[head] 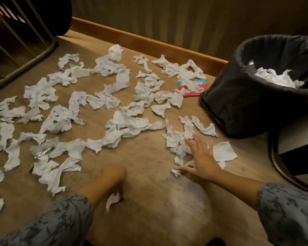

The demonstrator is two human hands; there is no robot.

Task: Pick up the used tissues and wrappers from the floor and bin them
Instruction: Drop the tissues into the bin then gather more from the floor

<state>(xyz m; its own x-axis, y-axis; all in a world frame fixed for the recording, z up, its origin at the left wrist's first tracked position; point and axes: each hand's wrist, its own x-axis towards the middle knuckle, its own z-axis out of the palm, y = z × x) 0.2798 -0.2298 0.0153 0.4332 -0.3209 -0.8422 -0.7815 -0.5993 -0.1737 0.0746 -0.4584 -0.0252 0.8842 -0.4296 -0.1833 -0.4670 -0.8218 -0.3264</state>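
Dozens of tissues (128, 126), one bin (242, 96)

Crumpled tissues (82, 107) are lying scattered across the floor (146, 157), from far left to right. A bin (256, 96) is standing at the right, more tissues sitting inside it. A wrapper (192, 87) is lying just left of the bin.

Dim warm light, soft focus, motion blur, wide-angle bending at edges.
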